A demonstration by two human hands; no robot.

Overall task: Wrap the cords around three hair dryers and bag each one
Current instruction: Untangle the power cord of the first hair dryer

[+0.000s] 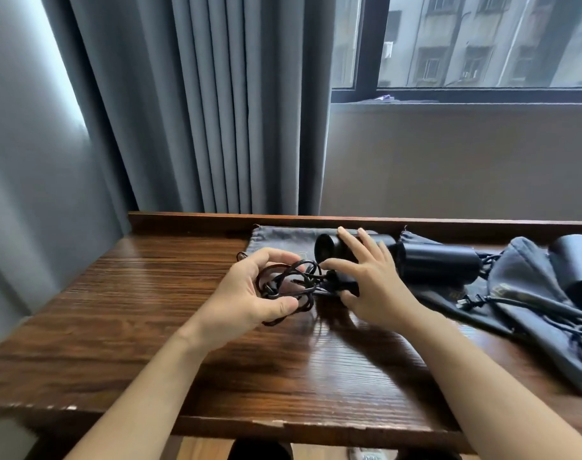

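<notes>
Cord sits bunched in loops in the left hand, fingers curled round it, likely gathered for winding. Right hand, fingers spread, steadies the first hair dryer on a grey bag. Two more dryers lie right on the wooden desk, below curtain and window.

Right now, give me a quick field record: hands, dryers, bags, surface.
left hand: holds a loose tangle of cord
right hand: fingers spread, resting on first dryer
first dryer: lying on a flat grey bag
second dryer: lying beside it, unbagged
third dryer: at right edge, partly cut off
other bags: crumpled at right
surface: wooden table
bagged so far: none visible
</notes>
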